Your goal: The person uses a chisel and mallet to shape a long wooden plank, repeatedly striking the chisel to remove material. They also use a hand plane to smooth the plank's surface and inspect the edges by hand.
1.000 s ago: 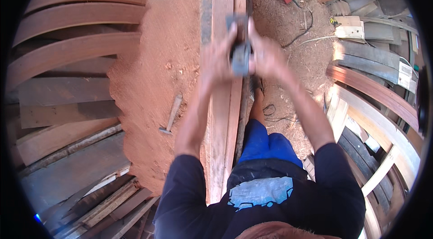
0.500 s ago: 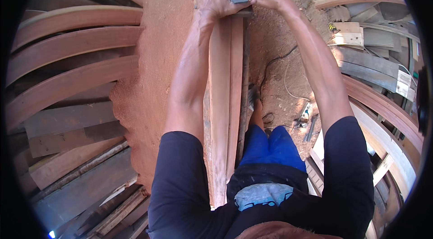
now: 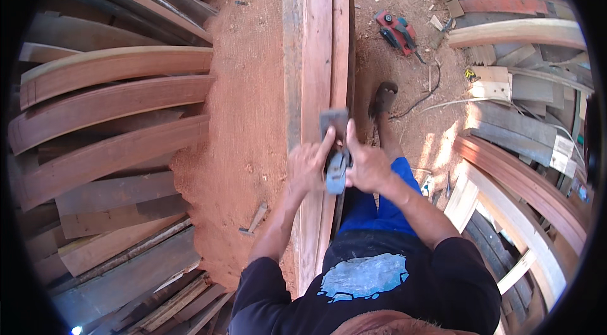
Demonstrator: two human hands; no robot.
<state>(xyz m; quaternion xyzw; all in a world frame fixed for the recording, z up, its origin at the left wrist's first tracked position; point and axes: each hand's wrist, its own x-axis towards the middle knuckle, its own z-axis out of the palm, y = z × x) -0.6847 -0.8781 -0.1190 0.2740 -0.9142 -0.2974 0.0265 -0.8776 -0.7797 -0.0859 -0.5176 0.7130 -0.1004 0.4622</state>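
A hand plane (image 3: 336,172) with a dark body rests on the long reddish-brown board (image 3: 317,38) that runs away from me. My left hand (image 3: 310,161) grips its left side, the index finger stretched forward along the body. On the other side my right hand (image 3: 368,164) holds it the same way, thumb and fingers against the body. Both hands are close in front of my waist. The plane is slightly blurred, and its sole is hidden against the wood.
A red power planer (image 3: 396,33) lies on the ground to the right, its dark cable (image 3: 436,76) trailing nearer. A hammer (image 3: 254,219) lies on the sawdust at left. Stacked curved boards (image 3: 114,76) line the left side, and more timber (image 3: 518,33) the right.
Both hands have drawn the hand plane back along the board, from the far end of my reach to near my body. The arms are now bent, and the red power planer has come into full view.
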